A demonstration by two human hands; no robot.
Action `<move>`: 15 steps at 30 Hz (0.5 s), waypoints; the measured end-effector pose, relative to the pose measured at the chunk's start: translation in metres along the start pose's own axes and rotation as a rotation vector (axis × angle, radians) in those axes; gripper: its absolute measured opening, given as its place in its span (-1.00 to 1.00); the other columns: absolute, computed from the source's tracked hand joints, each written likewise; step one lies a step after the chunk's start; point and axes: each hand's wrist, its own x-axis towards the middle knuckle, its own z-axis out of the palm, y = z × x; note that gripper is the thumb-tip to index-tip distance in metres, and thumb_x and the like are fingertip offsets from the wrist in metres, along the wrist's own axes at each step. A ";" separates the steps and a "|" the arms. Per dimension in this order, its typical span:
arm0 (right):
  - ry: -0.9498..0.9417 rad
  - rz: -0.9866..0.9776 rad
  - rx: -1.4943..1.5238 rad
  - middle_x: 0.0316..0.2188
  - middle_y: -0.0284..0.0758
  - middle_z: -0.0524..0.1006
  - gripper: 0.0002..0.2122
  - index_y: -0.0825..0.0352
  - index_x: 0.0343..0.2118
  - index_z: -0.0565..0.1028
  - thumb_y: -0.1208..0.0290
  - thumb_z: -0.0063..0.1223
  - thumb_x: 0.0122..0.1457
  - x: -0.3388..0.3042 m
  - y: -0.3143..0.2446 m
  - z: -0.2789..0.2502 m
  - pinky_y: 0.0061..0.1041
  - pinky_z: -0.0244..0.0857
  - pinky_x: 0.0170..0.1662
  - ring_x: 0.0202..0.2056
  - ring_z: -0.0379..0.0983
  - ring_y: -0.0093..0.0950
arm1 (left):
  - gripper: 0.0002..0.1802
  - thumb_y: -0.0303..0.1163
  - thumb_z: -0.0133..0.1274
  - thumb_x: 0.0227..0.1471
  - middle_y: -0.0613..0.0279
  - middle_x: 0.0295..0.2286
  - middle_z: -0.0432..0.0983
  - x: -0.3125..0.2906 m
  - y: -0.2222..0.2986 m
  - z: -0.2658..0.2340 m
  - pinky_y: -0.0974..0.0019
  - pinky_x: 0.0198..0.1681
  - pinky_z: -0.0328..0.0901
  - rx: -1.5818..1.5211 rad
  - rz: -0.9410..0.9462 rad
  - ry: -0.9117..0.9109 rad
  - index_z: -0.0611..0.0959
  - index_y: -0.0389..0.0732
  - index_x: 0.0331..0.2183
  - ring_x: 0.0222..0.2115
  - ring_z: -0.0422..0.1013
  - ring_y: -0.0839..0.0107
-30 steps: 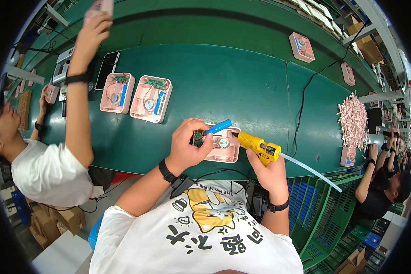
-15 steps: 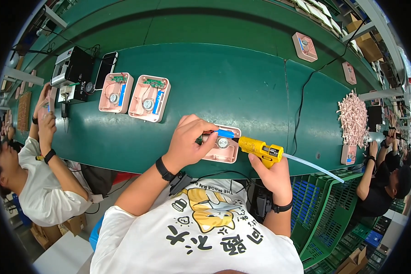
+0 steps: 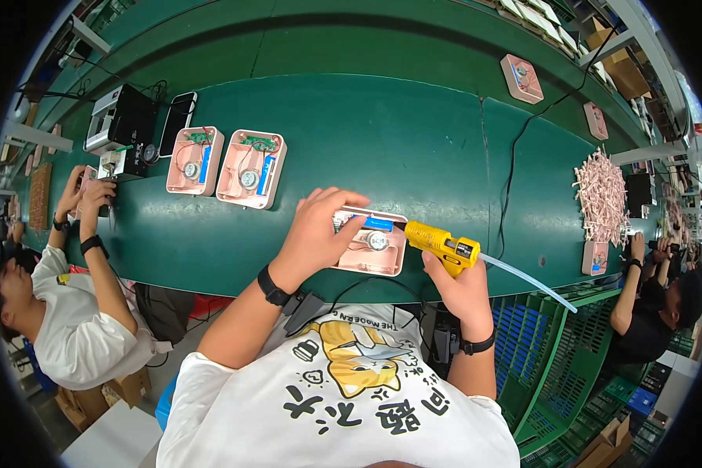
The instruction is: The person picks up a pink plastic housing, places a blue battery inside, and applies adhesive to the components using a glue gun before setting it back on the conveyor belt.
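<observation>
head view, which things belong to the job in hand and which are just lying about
Likely in the job: blue battery and pink case at left hand, yellow glue gun in right hand.

Likely lying about: pile of pink pieces, green crate, cardboard box.

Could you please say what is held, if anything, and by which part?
The right hand holds the yellow glue gun by its handle; whether the left hand grips the pink case is unclear.

Blue battery (image 3: pixel 379 225) in open pink case (image 3: pixel 357 260) beside yellow glue gun (image 3: pixel 435 241)
</observation>
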 end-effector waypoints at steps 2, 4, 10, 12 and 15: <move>0.002 0.003 0.007 -0.27 -0.40 0.72 -0.75 0.49 -0.04 0.68 0.43 0.38 0.33 0.003 -0.001 0.003 -0.51 0.51 -0.21 -0.29 0.62 -0.62 | -0.85 -0.48 0.36 0.17 0.21 -0.27 0.67 0.007 -0.001 -0.007 0.14 -0.03 0.40 0.128 0.033 -0.105 0.81 -0.19 -0.18 -0.16 0.54 0.17; 0.020 -0.009 -0.021 -0.29 -0.40 0.72 -0.75 0.48 -0.06 0.69 0.41 0.39 0.33 0.003 -0.004 0.004 -0.51 0.50 -0.22 -0.32 0.62 -0.62 | -0.84 -0.48 0.35 0.18 0.21 -0.27 0.67 0.011 -0.004 -0.010 0.14 -0.01 0.39 0.098 0.020 -0.132 0.81 -0.18 -0.17 -0.16 0.54 0.17; 0.022 -0.052 -0.252 -0.34 -0.39 0.72 -0.75 0.47 -0.11 0.70 0.39 0.42 0.29 0.000 -0.009 0.008 -0.51 0.48 -0.25 -0.36 0.60 -0.61 | -0.83 -0.46 0.35 0.19 0.25 -0.29 0.66 0.012 -0.010 -0.011 0.14 0.04 0.34 0.011 -0.007 -0.187 0.82 -0.15 -0.14 -0.15 0.52 0.22; 0.066 -0.122 -0.330 -0.46 -0.31 0.67 -0.77 0.44 -0.23 0.69 0.34 0.43 0.25 -0.002 -0.014 0.010 -0.45 0.44 -0.33 -0.48 0.57 -0.47 | -0.83 -0.46 0.35 0.19 0.26 -0.29 0.66 0.010 -0.009 -0.012 0.14 0.05 0.33 0.023 -0.005 -0.180 0.82 -0.15 -0.15 -0.15 0.52 0.23; 0.084 -0.185 -0.312 -0.53 -0.27 0.64 -0.76 0.42 -0.29 0.68 0.32 0.44 0.23 -0.007 -0.008 0.008 -0.41 0.41 -0.39 -0.54 0.55 -0.41 | -0.84 -0.46 0.35 0.19 0.28 -0.30 0.65 0.008 -0.009 -0.012 0.15 0.06 0.30 0.048 -0.001 -0.160 0.81 -0.14 -0.16 -0.14 0.51 0.25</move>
